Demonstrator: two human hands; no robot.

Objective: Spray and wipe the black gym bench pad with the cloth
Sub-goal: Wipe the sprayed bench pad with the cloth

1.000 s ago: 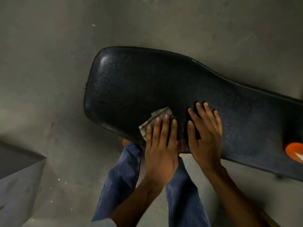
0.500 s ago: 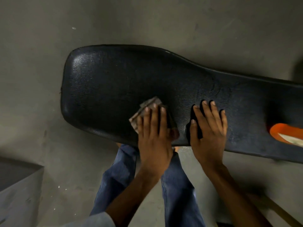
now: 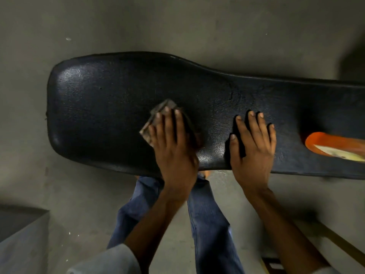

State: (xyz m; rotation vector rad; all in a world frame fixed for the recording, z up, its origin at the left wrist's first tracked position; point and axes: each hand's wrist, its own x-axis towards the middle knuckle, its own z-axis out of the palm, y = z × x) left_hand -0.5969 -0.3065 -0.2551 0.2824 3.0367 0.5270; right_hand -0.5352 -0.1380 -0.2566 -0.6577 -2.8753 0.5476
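Observation:
The black gym bench pad (image 3: 110,99) runs across the view, wide at the left and narrower toward the right. My left hand (image 3: 173,147) lies flat on a small folded brownish cloth (image 3: 156,117), pressing it onto the pad near its front edge; most of the cloth is hidden under the fingers. My right hand (image 3: 252,145) rests flat on the pad to the right of it, fingers spread, holding nothing. An orange bottle (image 3: 333,146) lies on the pad at the far right, cut off by the frame edge.
Grey concrete floor (image 3: 138,22) surrounds the bench. My legs in blue jeans (image 3: 209,224) stand just in front of the pad. A grey box-like block (image 3: 21,236) sits at the lower left. A wooden strip (image 3: 339,242) shows at the lower right.
My left hand has slid the cloth to the left along the pad, away from the right hand. The right hand has stayed flat on the pad.

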